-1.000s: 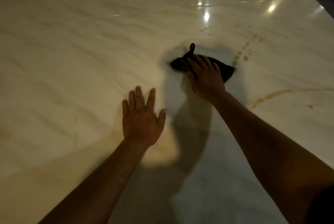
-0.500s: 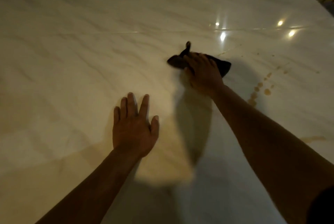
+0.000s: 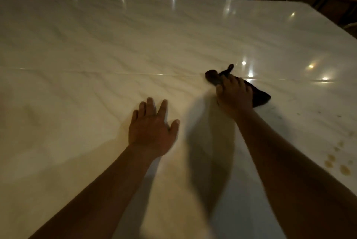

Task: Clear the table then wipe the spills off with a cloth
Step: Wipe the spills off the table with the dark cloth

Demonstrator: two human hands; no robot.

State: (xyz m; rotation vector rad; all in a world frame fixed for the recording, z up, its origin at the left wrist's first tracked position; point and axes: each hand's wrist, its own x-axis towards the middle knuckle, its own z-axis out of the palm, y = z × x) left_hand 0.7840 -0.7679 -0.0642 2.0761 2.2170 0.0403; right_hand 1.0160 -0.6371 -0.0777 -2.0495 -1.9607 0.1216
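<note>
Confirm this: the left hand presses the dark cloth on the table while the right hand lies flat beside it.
Hands are swapped. The head view shows the right hand pressing the dark cloth on the table; the left hand lies flat beside it.

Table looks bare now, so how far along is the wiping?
Clearing looks done: the marble table carries only the dark cloth. Wiping is in hand: the right hand presses the cloth near the centre seam, while the left hand rests flat. Left: brown spill drops by the right edge, apart from the cloth.
</note>
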